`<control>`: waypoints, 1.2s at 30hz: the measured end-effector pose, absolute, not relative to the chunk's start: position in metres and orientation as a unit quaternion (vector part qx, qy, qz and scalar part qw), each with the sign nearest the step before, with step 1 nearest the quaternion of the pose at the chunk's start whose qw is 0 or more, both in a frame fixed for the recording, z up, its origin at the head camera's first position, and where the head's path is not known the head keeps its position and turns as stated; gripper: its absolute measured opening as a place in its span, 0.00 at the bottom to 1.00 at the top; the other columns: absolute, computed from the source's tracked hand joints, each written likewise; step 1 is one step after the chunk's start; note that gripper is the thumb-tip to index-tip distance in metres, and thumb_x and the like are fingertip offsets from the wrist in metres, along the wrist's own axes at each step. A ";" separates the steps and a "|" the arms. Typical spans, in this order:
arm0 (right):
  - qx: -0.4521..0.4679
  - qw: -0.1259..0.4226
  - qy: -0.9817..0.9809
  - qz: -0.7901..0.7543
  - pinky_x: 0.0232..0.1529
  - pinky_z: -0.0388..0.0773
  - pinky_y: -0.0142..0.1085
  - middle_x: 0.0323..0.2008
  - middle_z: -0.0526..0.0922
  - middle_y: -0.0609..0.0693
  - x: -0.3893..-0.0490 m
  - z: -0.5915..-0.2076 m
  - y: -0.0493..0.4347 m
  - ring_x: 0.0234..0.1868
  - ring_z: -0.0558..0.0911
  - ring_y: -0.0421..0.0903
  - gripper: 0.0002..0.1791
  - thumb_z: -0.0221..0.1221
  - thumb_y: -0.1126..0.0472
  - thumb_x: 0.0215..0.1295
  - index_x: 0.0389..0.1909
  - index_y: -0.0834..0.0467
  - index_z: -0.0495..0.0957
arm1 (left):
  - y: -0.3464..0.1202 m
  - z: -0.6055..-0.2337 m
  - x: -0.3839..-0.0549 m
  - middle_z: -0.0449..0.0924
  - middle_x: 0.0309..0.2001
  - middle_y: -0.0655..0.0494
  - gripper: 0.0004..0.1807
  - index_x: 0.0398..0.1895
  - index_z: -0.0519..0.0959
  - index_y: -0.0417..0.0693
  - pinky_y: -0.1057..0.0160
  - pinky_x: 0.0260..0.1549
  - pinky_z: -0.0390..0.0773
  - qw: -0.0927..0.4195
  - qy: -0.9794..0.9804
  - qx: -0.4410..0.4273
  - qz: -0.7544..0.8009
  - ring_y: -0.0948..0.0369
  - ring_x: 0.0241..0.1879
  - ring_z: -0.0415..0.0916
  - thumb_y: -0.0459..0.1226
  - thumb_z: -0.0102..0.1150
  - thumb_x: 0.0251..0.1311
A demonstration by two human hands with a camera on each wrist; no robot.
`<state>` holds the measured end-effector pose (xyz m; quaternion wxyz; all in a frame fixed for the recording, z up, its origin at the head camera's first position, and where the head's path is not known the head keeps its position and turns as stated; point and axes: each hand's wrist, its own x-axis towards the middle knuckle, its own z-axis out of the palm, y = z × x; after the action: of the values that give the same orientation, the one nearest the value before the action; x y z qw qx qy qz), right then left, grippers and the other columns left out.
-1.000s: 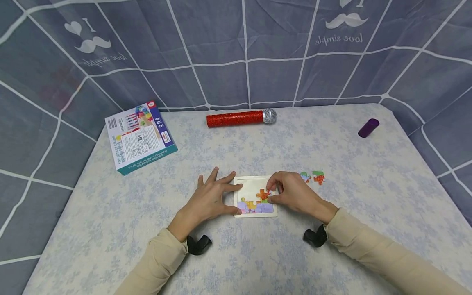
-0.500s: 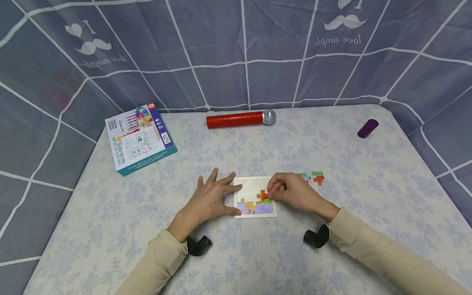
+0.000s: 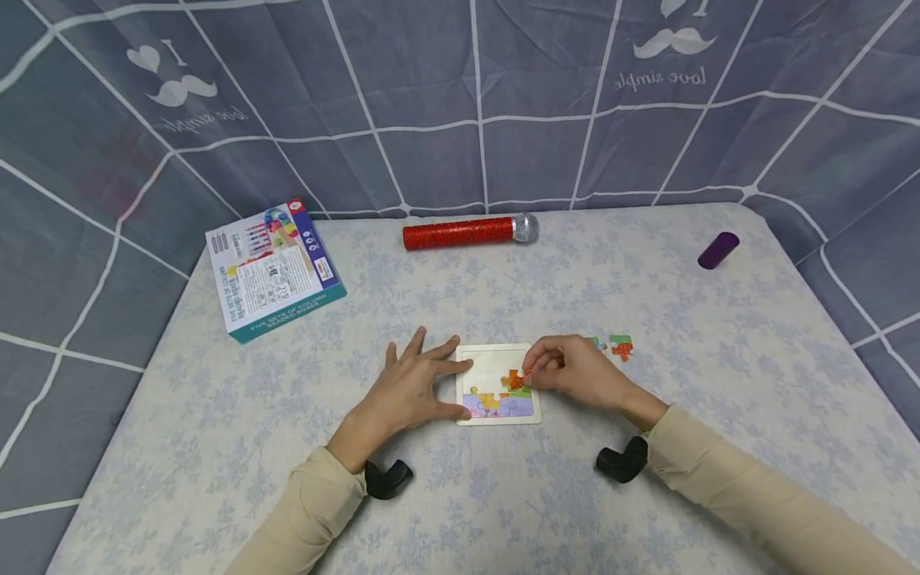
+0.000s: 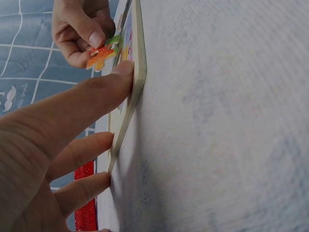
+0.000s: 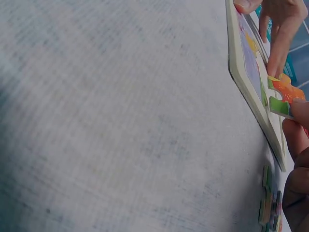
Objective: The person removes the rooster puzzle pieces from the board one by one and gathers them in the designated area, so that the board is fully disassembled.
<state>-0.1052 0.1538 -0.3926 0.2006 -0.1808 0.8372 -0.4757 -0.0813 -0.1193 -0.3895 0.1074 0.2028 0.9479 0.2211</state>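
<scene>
A small jigsaw puzzle tray with a pale frame lies on the table, its near rows filled with purple, yellow and green pieces. My left hand is spread at its left side, thumb and fingertips resting on the frame's edge. Between thumb and fingers my right hand pinches an orange and green puzzle piece, held tilted just above the tray's right part. The left wrist view shows the same orange piece under the right thumb. Loose puzzle pieces lie beyond the right hand, partly hidden by it.
A red glittery microphone lies at the back of the table. Back left is a boxed bead set; back right, a purple cylinder. A grey-blue checked curtain hangs behind the table.
My right hand has closed its thumb and fingers nearer together on the orange piece and shifted very slightly right. The left hand and the tray have stayed in place.
</scene>
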 end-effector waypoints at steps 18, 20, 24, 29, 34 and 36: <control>-0.068 0.192 0.867 -0.454 0.36 0.78 0.33 0.34 0.86 0.50 -0.101 -0.391 0.228 0.36 0.82 0.45 0.13 0.67 0.53 0.61 0.42 0.57 0.85 | -0.119 -0.390 -0.080 0.62 0.72 0.52 0.39 0.61 0.80 0.57 0.23 0.60 0.40 0.104 0.947 0.208 0.222 0.36 0.74 0.41 0.53 0.79 0.40; -0.058 0.189 0.869 -0.455 0.38 0.78 0.33 0.35 0.87 0.50 -0.099 -0.388 0.238 0.37 0.83 0.44 0.15 0.67 0.52 0.62 0.43 0.58 0.85 | -0.119 -0.390 -0.080 0.62 0.72 0.52 0.39 0.61 0.80 0.57 0.22 0.60 0.40 0.105 0.947 0.209 0.222 0.36 0.74 0.41 0.53 0.79 0.40; -0.045 0.182 0.870 -0.457 0.40 0.77 0.30 0.39 0.88 0.51 -0.096 -0.385 0.257 0.39 0.84 0.39 0.18 0.67 0.52 0.62 0.47 0.61 0.84 | -0.119 -0.390 -0.081 0.62 0.72 0.52 0.39 0.61 0.80 0.57 0.22 0.60 0.40 0.105 0.947 0.210 0.220 0.36 0.74 0.41 0.53 0.79 0.41; -0.025 0.182 0.877 -0.444 0.40 0.77 0.29 0.43 0.88 0.51 -0.094 -0.388 0.272 0.41 0.82 0.34 0.19 0.66 0.52 0.63 0.49 0.61 0.84 | -0.120 -0.389 -0.081 0.62 0.72 0.53 0.39 0.61 0.79 0.57 0.22 0.60 0.40 0.108 0.947 0.209 0.216 0.36 0.74 0.41 0.53 0.79 0.41; -0.018 0.177 0.892 -0.415 0.39 0.77 0.29 0.41 0.88 0.50 -0.094 -0.388 0.278 0.40 0.82 0.33 0.18 0.66 0.52 0.63 0.48 0.59 0.85 | -0.120 -0.390 -0.081 0.62 0.72 0.52 0.39 0.61 0.80 0.57 0.22 0.59 0.41 0.108 0.948 0.208 0.215 0.36 0.74 0.41 0.52 0.79 0.41; -0.018 0.172 0.902 -0.395 0.39 0.77 0.30 0.39 0.88 0.49 -0.094 -0.387 0.278 0.40 0.82 0.35 0.17 0.66 0.51 0.63 0.46 0.58 0.86 | -0.120 -0.390 -0.081 0.62 0.72 0.53 0.39 0.61 0.80 0.57 0.22 0.59 0.41 0.107 0.948 0.208 0.216 0.36 0.74 0.41 0.52 0.79 0.41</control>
<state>-0.0936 0.2779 -0.3870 0.1715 -0.0182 0.9022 -0.3953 -0.0812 -0.1197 -0.3902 0.1068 0.2082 0.9479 0.2161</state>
